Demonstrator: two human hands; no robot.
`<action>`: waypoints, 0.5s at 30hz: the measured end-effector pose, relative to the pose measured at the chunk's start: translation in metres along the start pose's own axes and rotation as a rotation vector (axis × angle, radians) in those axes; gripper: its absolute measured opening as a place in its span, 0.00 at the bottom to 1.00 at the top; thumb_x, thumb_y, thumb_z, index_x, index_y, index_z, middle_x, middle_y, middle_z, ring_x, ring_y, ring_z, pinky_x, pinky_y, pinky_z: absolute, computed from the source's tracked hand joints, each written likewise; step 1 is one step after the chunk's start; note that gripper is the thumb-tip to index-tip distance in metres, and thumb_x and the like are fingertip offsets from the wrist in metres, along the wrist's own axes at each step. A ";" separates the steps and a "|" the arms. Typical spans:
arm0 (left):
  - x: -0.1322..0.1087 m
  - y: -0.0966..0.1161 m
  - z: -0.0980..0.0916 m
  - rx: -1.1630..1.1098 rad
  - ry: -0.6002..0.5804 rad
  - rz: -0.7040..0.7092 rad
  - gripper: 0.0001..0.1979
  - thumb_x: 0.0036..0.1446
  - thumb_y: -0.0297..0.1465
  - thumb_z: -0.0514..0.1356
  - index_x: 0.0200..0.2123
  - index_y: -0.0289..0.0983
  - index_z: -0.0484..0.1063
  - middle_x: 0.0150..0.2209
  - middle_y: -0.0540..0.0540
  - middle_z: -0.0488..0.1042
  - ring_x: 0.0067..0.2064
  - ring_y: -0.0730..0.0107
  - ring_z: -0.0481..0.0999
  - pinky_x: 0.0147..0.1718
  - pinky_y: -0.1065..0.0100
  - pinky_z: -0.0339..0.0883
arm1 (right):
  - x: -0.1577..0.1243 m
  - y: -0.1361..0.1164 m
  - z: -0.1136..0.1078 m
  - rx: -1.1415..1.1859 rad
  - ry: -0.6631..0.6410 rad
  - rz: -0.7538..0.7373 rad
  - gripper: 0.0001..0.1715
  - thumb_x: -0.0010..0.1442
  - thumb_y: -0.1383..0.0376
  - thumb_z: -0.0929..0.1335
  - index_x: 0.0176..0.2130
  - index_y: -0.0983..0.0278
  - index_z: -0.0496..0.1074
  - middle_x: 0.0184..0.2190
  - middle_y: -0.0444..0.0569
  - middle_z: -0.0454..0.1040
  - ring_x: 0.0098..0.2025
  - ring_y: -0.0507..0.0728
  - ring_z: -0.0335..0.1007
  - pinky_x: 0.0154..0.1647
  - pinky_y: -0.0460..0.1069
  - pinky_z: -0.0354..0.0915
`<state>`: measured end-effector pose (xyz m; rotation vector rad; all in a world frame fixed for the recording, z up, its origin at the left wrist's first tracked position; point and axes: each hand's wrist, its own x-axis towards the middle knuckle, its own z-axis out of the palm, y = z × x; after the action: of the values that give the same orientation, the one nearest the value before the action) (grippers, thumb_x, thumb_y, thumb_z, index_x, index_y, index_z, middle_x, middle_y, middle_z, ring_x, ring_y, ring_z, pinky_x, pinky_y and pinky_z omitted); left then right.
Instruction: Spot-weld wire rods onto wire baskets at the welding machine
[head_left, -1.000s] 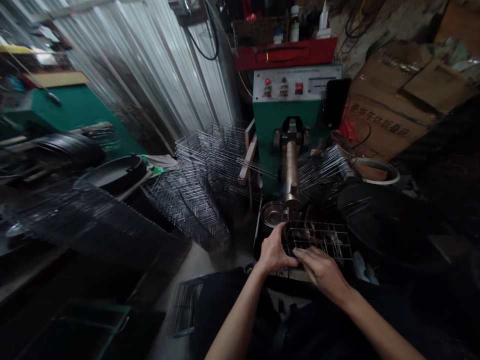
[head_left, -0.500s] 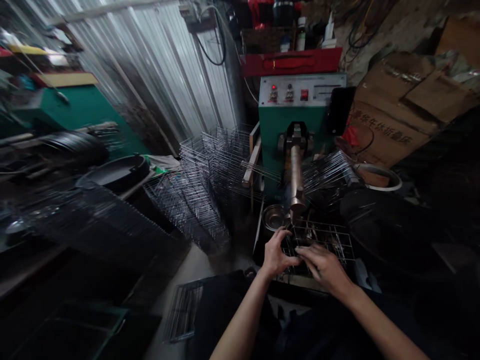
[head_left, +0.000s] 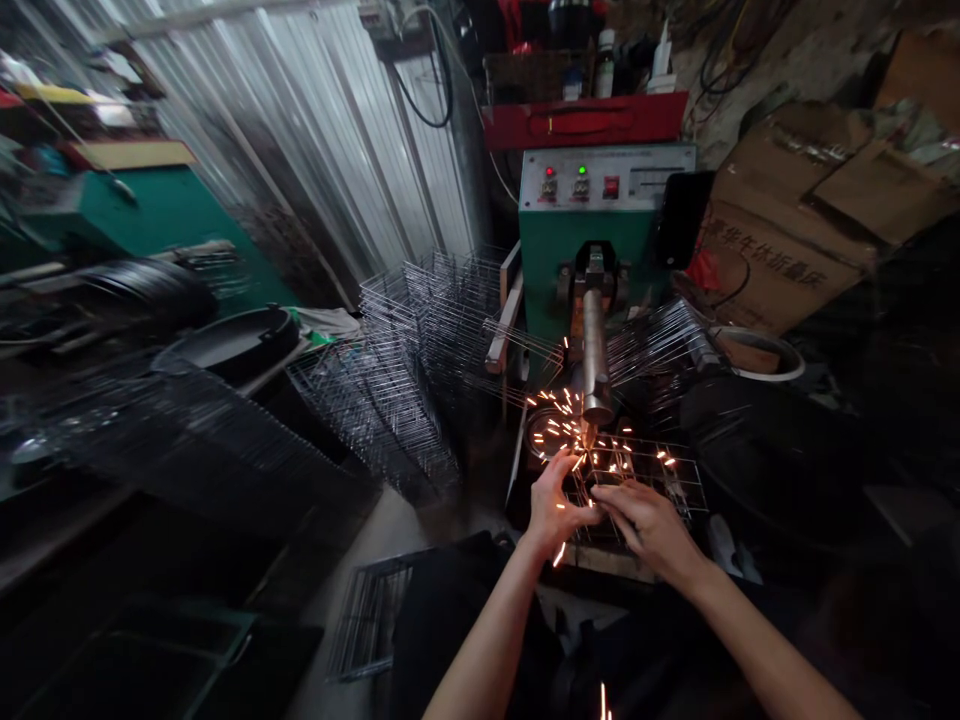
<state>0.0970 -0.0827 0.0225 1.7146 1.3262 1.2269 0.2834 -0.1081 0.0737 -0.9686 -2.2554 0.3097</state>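
A wire grid (head_left: 679, 465) lies under the electrode of a green spot welder (head_left: 555, 250), and sparks (head_left: 559, 420) spray from where the electrode tip meets it. My left hand (head_left: 555, 505) grips the grid's near left part, thumb and fingers curved around it close to the tip. On the grid's near side, my right hand (head_left: 649, 525) is closed with its fingertips pressed on the wires. The welder's thick metal arm (head_left: 595, 345) stands just beyond both hands. My fingers hide part of the grid.
Stacked wire grids (head_left: 420, 370) stand left of the welder. Loose wire rods (head_left: 660, 350) lie to its right, beside a round pan (head_left: 787, 350). More wire pieces (head_left: 371, 615) lie low on the left. A cardboard box (head_left: 787, 220) leans at the back right.
Sparks have burst out around the electrode tip, and a green light has come on at the welder's panel. The upper electrode sits slightly lower. Both hands stay nearly in place.
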 end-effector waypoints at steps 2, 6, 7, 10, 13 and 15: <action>-0.001 0.003 -0.002 0.011 0.004 0.003 0.34 0.34 0.29 0.72 0.49 0.43 0.72 0.59 0.44 0.71 0.60 0.50 0.71 0.57 0.53 0.68 | 0.000 -0.001 -0.001 0.016 0.008 0.013 0.20 0.67 0.72 0.62 0.53 0.59 0.74 0.46 0.51 0.80 0.46 0.60 0.77 0.50 0.57 0.73; 0.007 0.005 -0.006 0.039 -0.014 0.053 0.33 0.34 0.28 0.72 0.49 0.43 0.72 0.55 0.45 0.74 0.60 0.51 0.71 0.57 0.56 0.68 | 0.004 -0.002 -0.001 0.005 0.010 0.030 0.18 0.68 0.71 0.62 0.53 0.59 0.73 0.46 0.51 0.79 0.47 0.60 0.76 0.50 0.56 0.72; 0.011 0.004 -0.006 0.041 -0.007 0.056 0.33 0.34 0.28 0.72 0.49 0.43 0.72 0.56 0.45 0.74 0.60 0.51 0.72 0.57 0.56 0.68 | 0.007 -0.001 -0.001 -0.005 0.015 0.034 0.18 0.68 0.71 0.62 0.52 0.59 0.73 0.45 0.52 0.78 0.46 0.60 0.76 0.49 0.56 0.72; 0.025 -0.004 -0.005 0.012 0.018 0.045 0.34 0.34 0.29 0.72 0.50 0.42 0.72 0.56 0.44 0.73 0.58 0.53 0.73 0.58 0.56 0.67 | 0.018 0.004 0.002 -0.040 0.028 0.072 0.15 0.68 0.72 0.62 0.50 0.60 0.72 0.42 0.52 0.77 0.44 0.60 0.75 0.46 0.55 0.72; 0.037 -0.012 -0.003 -0.017 0.013 0.035 0.34 0.35 0.30 0.72 0.51 0.40 0.71 0.54 0.44 0.75 0.55 0.54 0.75 0.57 0.55 0.68 | 0.028 0.010 0.005 -0.069 0.033 0.123 0.12 0.67 0.72 0.64 0.47 0.60 0.72 0.41 0.51 0.76 0.42 0.60 0.74 0.45 0.54 0.71; 0.039 -0.013 -0.004 -0.022 0.013 0.050 0.33 0.37 0.32 0.72 0.51 0.40 0.71 0.52 0.43 0.76 0.53 0.54 0.76 0.55 0.54 0.70 | 0.031 0.012 0.006 -0.054 0.038 0.136 0.10 0.68 0.71 0.63 0.46 0.61 0.71 0.41 0.51 0.75 0.43 0.60 0.74 0.46 0.54 0.70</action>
<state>0.0907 -0.0415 0.0234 1.7367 1.2799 1.2785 0.2706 -0.0773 0.0782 -1.1496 -2.1781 0.2884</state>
